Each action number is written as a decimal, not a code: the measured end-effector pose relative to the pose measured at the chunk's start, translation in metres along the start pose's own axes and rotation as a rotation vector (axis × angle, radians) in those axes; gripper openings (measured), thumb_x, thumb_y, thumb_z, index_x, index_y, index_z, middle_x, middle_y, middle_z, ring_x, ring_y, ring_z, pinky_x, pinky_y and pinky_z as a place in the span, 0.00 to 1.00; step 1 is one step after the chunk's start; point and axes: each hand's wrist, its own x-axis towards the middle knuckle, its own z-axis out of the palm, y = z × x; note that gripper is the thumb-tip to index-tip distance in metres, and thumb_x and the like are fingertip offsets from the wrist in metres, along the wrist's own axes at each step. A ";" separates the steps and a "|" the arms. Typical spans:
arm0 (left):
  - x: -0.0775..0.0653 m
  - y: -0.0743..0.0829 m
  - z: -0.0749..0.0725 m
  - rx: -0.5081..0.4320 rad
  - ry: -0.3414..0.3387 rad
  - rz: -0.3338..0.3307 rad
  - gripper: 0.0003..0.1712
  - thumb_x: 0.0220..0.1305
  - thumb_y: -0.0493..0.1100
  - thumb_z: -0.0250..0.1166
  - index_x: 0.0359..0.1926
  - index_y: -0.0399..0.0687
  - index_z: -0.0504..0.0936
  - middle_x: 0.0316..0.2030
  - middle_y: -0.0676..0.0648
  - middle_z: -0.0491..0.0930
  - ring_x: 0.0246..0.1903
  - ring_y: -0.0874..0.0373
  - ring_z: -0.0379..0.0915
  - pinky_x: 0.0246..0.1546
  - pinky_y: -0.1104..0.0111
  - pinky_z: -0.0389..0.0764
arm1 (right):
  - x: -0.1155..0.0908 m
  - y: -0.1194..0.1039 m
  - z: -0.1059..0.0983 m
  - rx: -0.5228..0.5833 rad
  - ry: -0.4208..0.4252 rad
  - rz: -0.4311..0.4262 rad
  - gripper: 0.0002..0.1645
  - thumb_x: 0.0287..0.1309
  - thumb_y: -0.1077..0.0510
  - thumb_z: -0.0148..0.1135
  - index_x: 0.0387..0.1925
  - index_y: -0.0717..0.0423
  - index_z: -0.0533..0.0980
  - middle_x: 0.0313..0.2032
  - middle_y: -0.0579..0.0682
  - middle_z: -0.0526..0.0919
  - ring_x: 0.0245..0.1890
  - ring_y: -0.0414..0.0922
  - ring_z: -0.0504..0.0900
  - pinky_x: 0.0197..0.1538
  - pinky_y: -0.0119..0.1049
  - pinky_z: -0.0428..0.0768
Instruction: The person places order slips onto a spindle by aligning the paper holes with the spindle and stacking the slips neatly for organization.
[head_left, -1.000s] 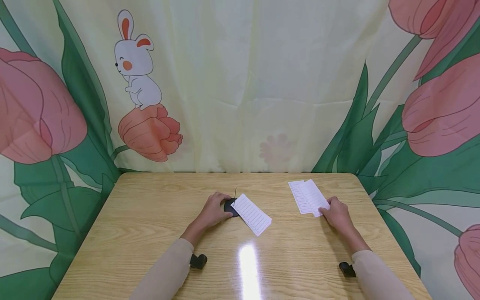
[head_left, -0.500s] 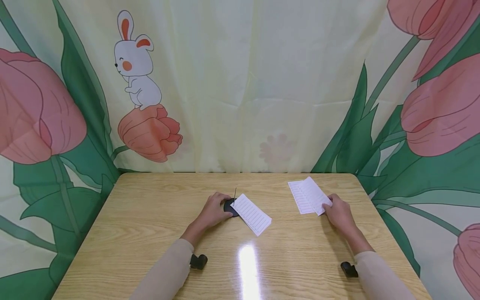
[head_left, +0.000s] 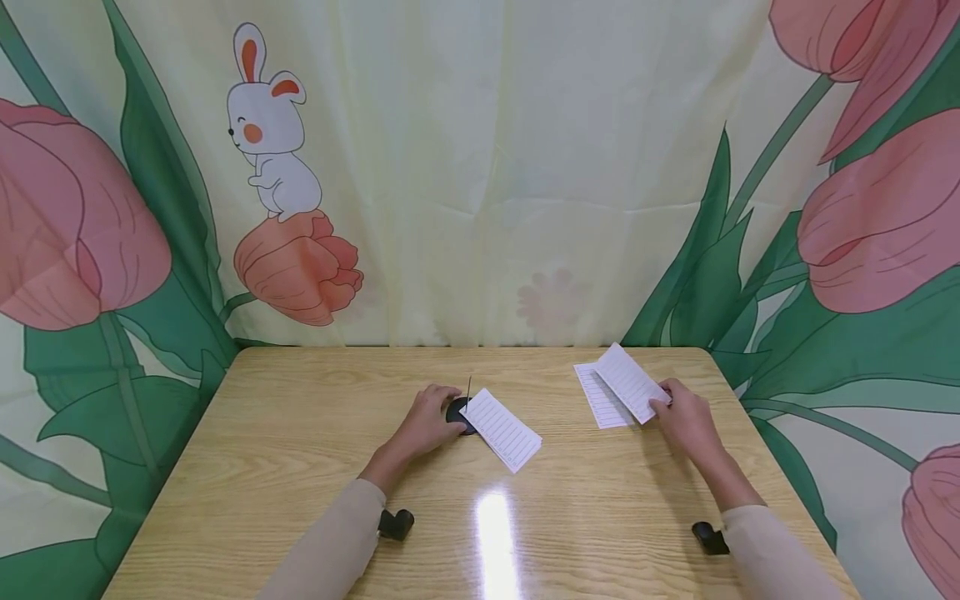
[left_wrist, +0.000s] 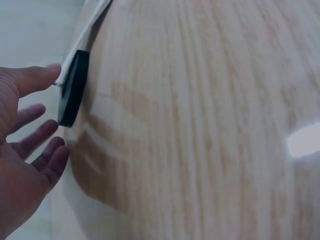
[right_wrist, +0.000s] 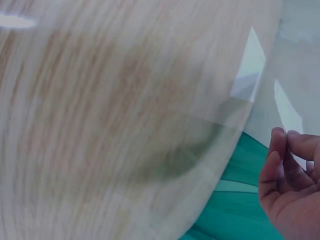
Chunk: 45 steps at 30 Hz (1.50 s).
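A bill spike with a black round base [head_left: 457,415] and a thin upright needle stands mid-table in the head view. Several white lined paper slips [head_left: 504,431] are stuck on its needle and fan toward the front right. My left hand [head_left: 429,422] holds the base by its left side; the left wrist view shows thumb and fingers at the edge of the base [left_wrist: 75,90]. Between thumb and fingertips, my right hand [head_left: 684,417] pinches a lined slip [head_left: 632,383] by its lower right corner, tilted up off the table. Under it lies another slip [head_left: 600,400], partly covered.
The wooden table [head_left: 300,467] ends at a printed curtain [head_left: 450,167] with tulips and a rabbit. Black camera mounts [head_left: 396,524] sit at both wrists, near the sleeves [head_left: 330,542]. A bright light reflection shows at the front middle of the table.
My right hand has lifted the pinched slip from the other slip on the table, tilting it up and shifting slightly right. The left hand and the bill spike have stayed put.
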 end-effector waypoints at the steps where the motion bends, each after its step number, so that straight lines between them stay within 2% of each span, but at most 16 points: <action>1: 0.000 0.001 -0.001 -0.003 -0.001 -0.004 0.34 0.58 0.42 0.78 0.65 0.42 0.78 0.60 0.40 0.77 0.62 0.44 0.70 0.64 0.50 0.73 | 0.000 -0.001 -0.001 -0.001 0.009 -0.011 0.18 0.71 0.63 0.60 0.53 0.73 0.73 0.45 0.71 0.82 0.39 0.58 0.79 0.43 0.53 0.80; 7: -0.002 0.007 -0.012 -0.025 0.004 -0.031 0.35 0.61 0.43 0.76 0.68 0.45 0.76 0.62 0.42 0.77 0.61 0.44 0.72 0.62 0.50 0.76 | -0.001 -0.008 -0.008 0.008 0.012 -0.028 0.16 0.71 0.63 0.61 0.53 0.71 0.73 0.42 0.68 0.83 0.36 0.55 0.79 0.38 0.44 0.80; 13: -0.003 0.010 -0.024 -0.053 0.019 -0.017 0.34 0.63 0.43 0.75 0.69 0.45 0.76 0.62 0.43 0.77 0.61 0.43 0.73 0.58 0.50 0.78 | -0.003 -0.019 -0.014 0.036 0.018 -0.037 0.16 0.72 0.64 0.61 0.55 0.70 0.73 0.45 0.70 0.82 0.37 0.56 0.81 0.43 0.50 0.85; 16: -0.003 0.013 -0.031 -0.063 0.024 0.001 0.34 0.63 0.43 0.75 0.69 0.45 0.76 0.62 0.42 0.76 0.61 0.41 0.73 0.58 0.49 0.79 | -0.006 -0.023 -0.017 0.047 0.032 -0.054 0.17 0.71 0.63 0.61 0.56 0.70 0.73 0.45 0.70 0.82 0.37 0.56 0.82 0.43 0.52 0.86; 23: -0.006 0.023 -0.043 -0.065 0.050 0.069 0.34 0.64 0.44 0.74 0.69 0.43 0.76 0.62 0.39 0.77 0.61 0.38 0.73 0.59 0.48 0.78 | -0.009 -0.034 -0.023 0.062 0.087 -0.110 0.17 0.71 0.63 0.62 0.55 0.69 0.74 0.43 0.69 0.83 0.35 0.55 0.82 0.37 0.46 0.85; 29: -0.005 0.034 -0.048 -0.016 0.081 0.133 0.33 0.64 0.46 0.74 0.68 0.45 0.76 0.61 0.41 0.77 0.60 0.41 0.74 0.60 0.49 0.77 | -0.011 -0.043 -0.026 0.082 0.106 -0.150 0.18 0.69 0.63 0.64 0.55 0.69 0.74 0.44 0.69 0.84 0.37 0.57 0.85 0.40 0.52 0.88; 33: -0.005 0.045 -0.052 -0.011 0.106 0.153 0.31 0.64 0.45 0.74 0.66 0.46 0.78 0.62 0.43 0.78 0.59 0.44 0.74 0.59 0.50 0.78 | -0.011 -0.049 -0.028 0.092 0.118 -0.194 0.17 0.68 0.64 0.66 0.54 0.68 0.75 0.44 0.68 0.85 0.37 0.56 0.85 0.40 0.52 0.87; 40: -0.004 0.066 -0.063 0.017 0.148 0.254 0.27 0.66 0.43 0.72 0.64 0.41 0.79 0.59 0.41 0.80 0.55 0.44 0.76 0.55 0.51 0.79 | -0.012 -0.066 -0.033 0.124 0.105 -0.231 0.16 0.67 0.64 0.66 0.53 0.68 0.77 0.44 0.67 0.85 0.38 0.55 0.86 0.37 0.41 0.86; 45: -0.002 0.081 -0.072 0.004 0.162 0.293 0.24 0.68 0.42 0.70 0.62 0.40 0.80 0.56 0.40 0.81 0.54 0.43 0.78 0.54 0.51 0.80 | -0.014 -0.077 -0.036 0.145 0.109 -0.253 0.16 0.66 0.65 0.68 0.53 0.67 0.78 0.43 0.65 0.86 0.36 0.53 0.85 0.36 0.31 0.84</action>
